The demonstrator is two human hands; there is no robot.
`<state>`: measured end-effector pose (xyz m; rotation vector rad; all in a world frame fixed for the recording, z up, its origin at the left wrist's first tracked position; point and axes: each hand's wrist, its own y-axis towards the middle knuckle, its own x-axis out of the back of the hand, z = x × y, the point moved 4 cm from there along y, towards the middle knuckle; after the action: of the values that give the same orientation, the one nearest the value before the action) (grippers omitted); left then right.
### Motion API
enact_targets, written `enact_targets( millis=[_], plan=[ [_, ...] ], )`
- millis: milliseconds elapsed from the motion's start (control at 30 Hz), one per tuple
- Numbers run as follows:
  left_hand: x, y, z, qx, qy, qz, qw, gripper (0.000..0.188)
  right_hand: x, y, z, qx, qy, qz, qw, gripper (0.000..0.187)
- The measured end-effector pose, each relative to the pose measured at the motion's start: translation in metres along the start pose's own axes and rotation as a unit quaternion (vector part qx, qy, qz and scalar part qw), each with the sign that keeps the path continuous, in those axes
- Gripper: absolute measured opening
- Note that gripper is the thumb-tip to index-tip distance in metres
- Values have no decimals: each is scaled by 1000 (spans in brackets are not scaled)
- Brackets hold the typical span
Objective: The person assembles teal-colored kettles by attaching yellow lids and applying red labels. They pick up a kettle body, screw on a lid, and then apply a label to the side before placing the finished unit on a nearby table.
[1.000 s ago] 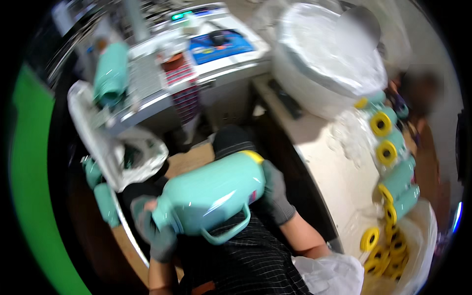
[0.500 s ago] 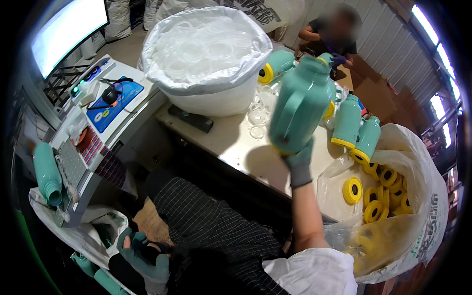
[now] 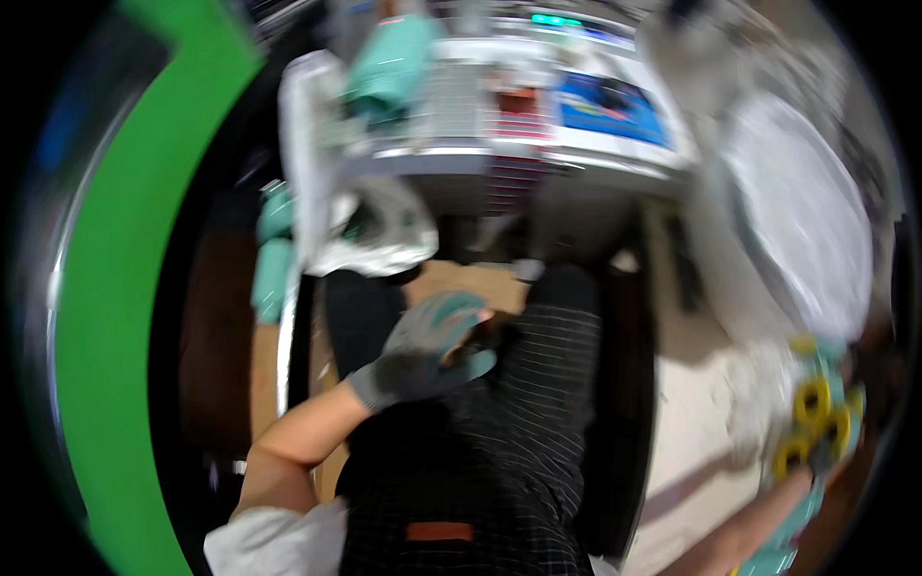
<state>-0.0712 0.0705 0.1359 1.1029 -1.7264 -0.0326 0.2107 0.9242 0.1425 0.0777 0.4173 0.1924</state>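
My left hand [image 3: 427, 346], in a grey-green glove, hovers over my lap. Its fingers curve apart from the thumb, and I make out nothing held between them. At the right edge my right hand [image 3: 821, 457] is stretched out among mint-green bottles with yellow rings [image 3: 812, 401]. Blur hides its fingers, so whether it still grips a bottle cannot be told. Another mint-green bottle [image 3: 392, 67] lies on the white desk ahead, its mouth toward me.
A white sack [image 3: 802, 216] stands at the right on the pale table [image 3: 696, 413]. The white desk [image 3: 605, 158] carries a blue mat [image 3: 615, 110]. Below it hangs an open white bag [image 3: 403, 240]. More green bottles [image 3: 273, 278] lie at the left, beside a green strip [image 3: 115, 384].
My view has swung left toward the desk. My right hand has gone from holding up a large green bottle to reaching among the bottles. The left hand now shows over my lap.
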Motion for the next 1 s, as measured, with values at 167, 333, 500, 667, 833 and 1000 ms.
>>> enact_targets(
  millis=[167,333,500,667,833,1000],
  plan=[
    [61,-96,105,306,27,-232,923,37,-70,-157,-108,56,-165,48,984,47],
    [54,-278,288,639,-13,-343,689,57,-202,-444,-172,-58,-236,237,941,42],
    [67,-333,378,709,232,-127,654,100,-265,-534,-171,-34,-253,408,876,38],
    [72,-344,427,745,224,68,625,110,-302,-575,-173,-69,-264,489,829,35],
    [100,-346,372,700,300,-65,645,51,-330,-619,-162,-89,-210,504,833,33],
    [143,-316,227,539,289,-286,737,46,-358,-675,-154,-149,-155,587,780,32]
  ],
)
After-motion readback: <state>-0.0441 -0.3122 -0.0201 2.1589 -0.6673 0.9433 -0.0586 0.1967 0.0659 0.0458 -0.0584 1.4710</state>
